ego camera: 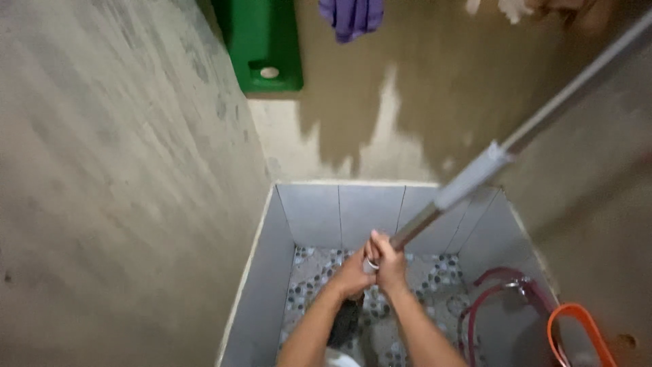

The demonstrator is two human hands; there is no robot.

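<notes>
The grey tiled basin (319,211) fills the lower middle of the view, sunk between bare plaster walls (122,170), with a pebble-patterned floor (435,272) at its bottom. A long metal mop pole (468,180) slants from the upper right corner down into the basin, with a pale grey sleeve part-way along it. Its lower end meets a dark mop head (348,321), mostly hidden behind the arms.

The pole looks stiff and fairly light, but long, so it will likely lever hard against the wrists; smooth metal near wet tile may be slippery. Low on the shaft, just above the head, seems the place for control.

Both hands hold there, touching each other: the left hand (352,273) has its grip closed around the pole's lower end, and the right hand (390,261) is wrapped just above it, a ring showing.

A dark red hose (475,306) coils at the right, with an orange hoop (577,319) beside it. A green plastic container (261,41) and a purple cloth (352,17) sit at the top.
</notes>
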